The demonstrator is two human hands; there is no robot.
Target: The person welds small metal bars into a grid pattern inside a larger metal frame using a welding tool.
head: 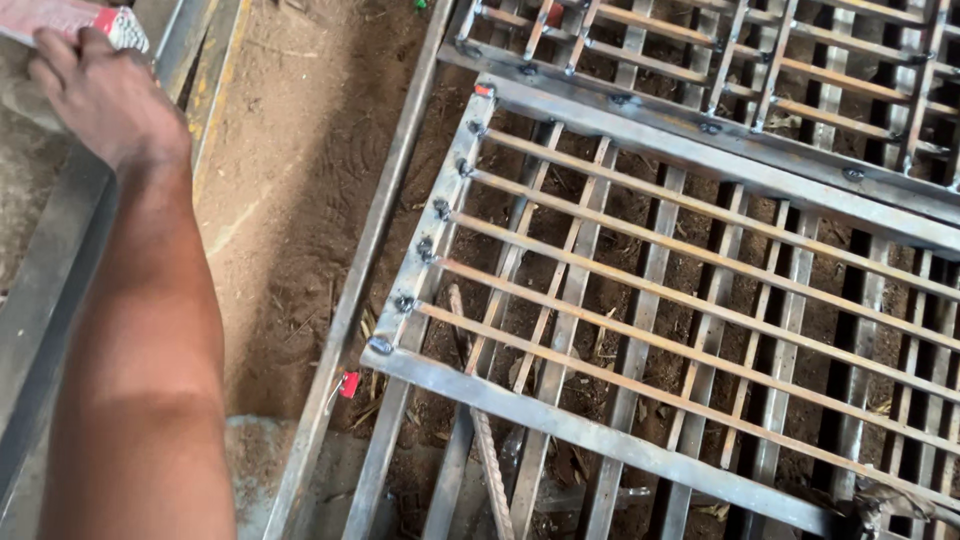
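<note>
Cardboard, by the look: a small red-and-white box (70,20) up at eleven o'clock, partly cut off by the picture's edge. Covered from the near side by the left hand (100,95), seen back-on with fingers laid over the box's lower edge; contact plain, but whether closed around it or only resting cannot be told, since the fingertips stay hidden. Right hand nowhere in sight.

Probably light and fairly stiff, though crushable at the corners if squeezed hard; smooth printed faces, so likely a little slippery. Best taken across the short width, thumb under and fingers over, near the middle rather than by an end flap.

Steel grille frame (690,300) filling three o'clock through five, flat bars welded across, weld spots along its left rail. Bare dirt floor (290,150) at twelve, long steel bar (365,270) running between.
</note>
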